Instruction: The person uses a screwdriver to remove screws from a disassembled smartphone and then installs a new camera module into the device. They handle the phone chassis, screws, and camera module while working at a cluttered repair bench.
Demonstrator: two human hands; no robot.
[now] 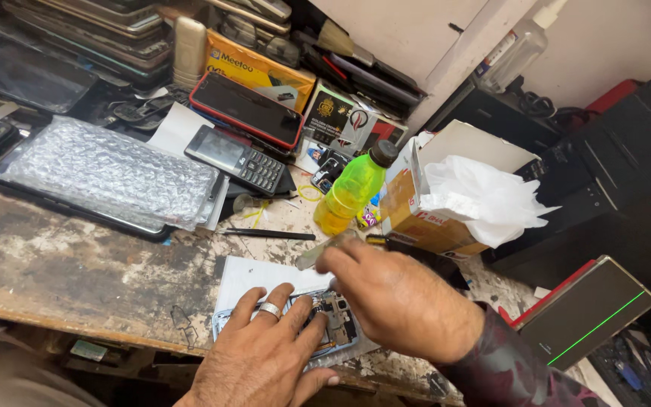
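- An opened phone [333, 320] lay flat at about 6 o'clock on the worn workbench [77, 264], back cover off, with dark circuit board and metal shields showing inside a pale blue frame
- It rested on a white sheet of paper [254, 275] near the bench's front edge
- The left hand [265, 354], a silver ring on one finger, pressed flat on the phone's left part with fingers spread, pinning it rather than gripping
- The right hand [397, 298] hovered over the phone's right end, fingers curled together; whether they pinched anything I cannot tell
- At 12 o'clock from the phone stood a yellow-green bottle [349, 192] with a dark cap, tilted
- Just at its 3 o'clock sat a brown cardboard box [423, 218] with red print, flap open, white plastic wrap [484, 196] spilling out
- At 11 o'clock lay a keypad phone [236, 158], and beyond it a red-edged smartphone [246, 109] with an orange carton [261, 71] behind
- Small black packets [340, 120] with gold and red marks stood at 12 o'clock, far back
- A bubble-wrapped tablet [103, 177] lay at 10 o'clock
- A clear spray bottle [518, 49] leaned at 1 o'clock by the wall
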